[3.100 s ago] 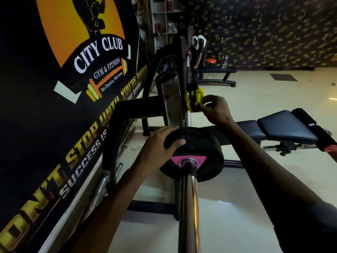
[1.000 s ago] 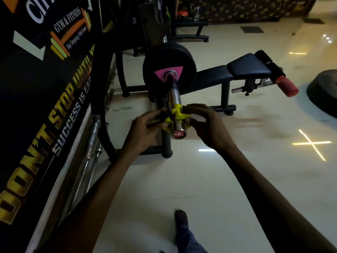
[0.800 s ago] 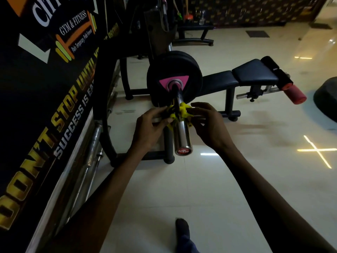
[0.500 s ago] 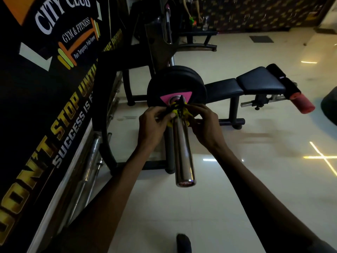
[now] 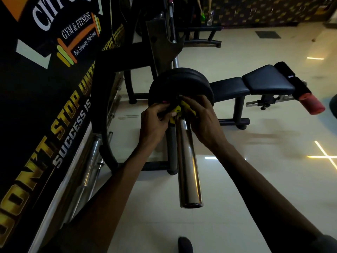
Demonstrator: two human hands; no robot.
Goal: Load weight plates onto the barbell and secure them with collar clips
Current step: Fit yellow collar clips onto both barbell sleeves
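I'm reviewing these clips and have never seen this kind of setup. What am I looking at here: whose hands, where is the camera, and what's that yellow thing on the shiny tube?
The camera sits on a person's head and looks down at their two bare hands in a gym. The shiny tube is the end sleeve of a barbell, pointing toward the camera. A black weight plate is on it. The yellow thing is a collar clip, a clamp meant to keep the plate from sliding off. The left hand and right hand both grip the clip, right up against the plate. Whether it is locked cannot be told. Behind stands a padded bench; on the left is a wall banner.
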